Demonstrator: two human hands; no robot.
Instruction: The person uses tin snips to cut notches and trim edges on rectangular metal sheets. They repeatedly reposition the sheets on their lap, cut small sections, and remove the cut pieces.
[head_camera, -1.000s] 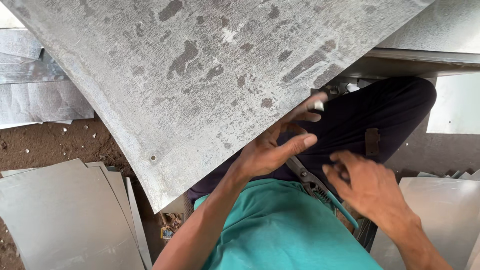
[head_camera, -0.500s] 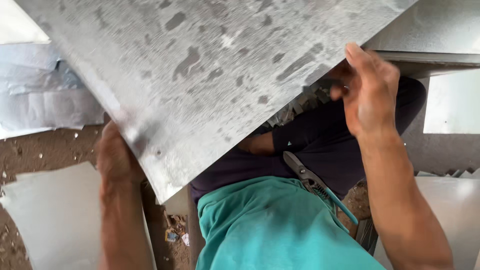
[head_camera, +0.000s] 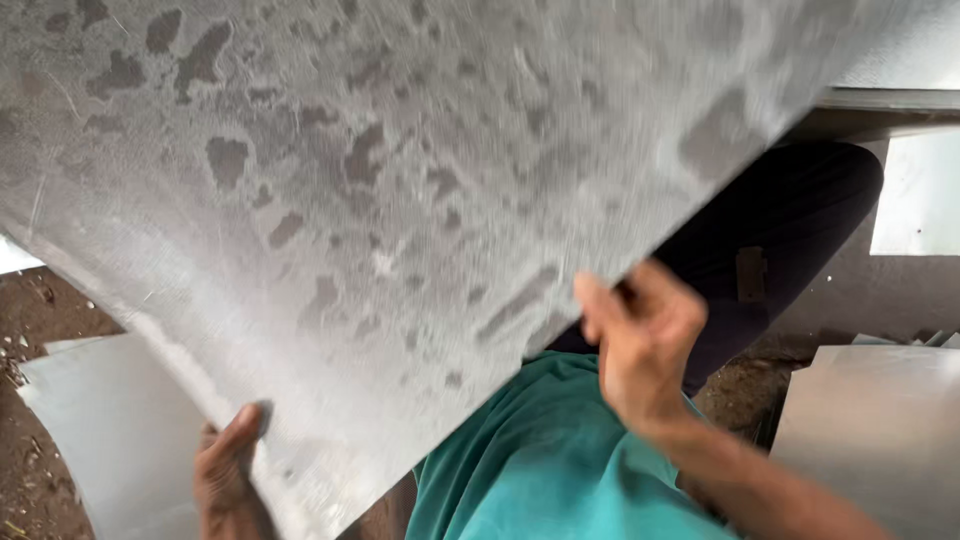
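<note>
Galvanised steel, grey and mottled with darker blotches: one large flat metal sheet (head_camera: 400, 200) fills most of the head view, held up off the ground and tilted, its lower edge running diagonally from lower left up to the right. Left hand (head_camera: 225, 470) is at the sheet's lower corner, thumb lying up along the near face, remaining fingers hidden behind the metal (so presumably a pinch grip on the edge, though the far side cannot be checked). Right hand (head_camera: 640, 340) is closed over the sheet's lower edge further right, fingers curled round it and the knuckles toward the camera. Both hands therefore grip the same sheet, well apart from each other. Below the edge: teal shirt (head_camera: 540, 470) of the person, and dark trousers (head_camera: 770, 240) over a bent knee. On the brown dirt floor (head_camera: 30, 330) lie other pieces: a pale flat metal offcut (head_camera: 110, 430) at lower left, partly behind the left hand, and a second grey metal plate (head_camera: 880, 420) at lower right. Progress, as judged: the sheet is lifted and under two-handed control; it is not resting on anything visible. No cut line, marking or tool is visible on it in this view. Motion blur on the surface limits finer detail.
</note>
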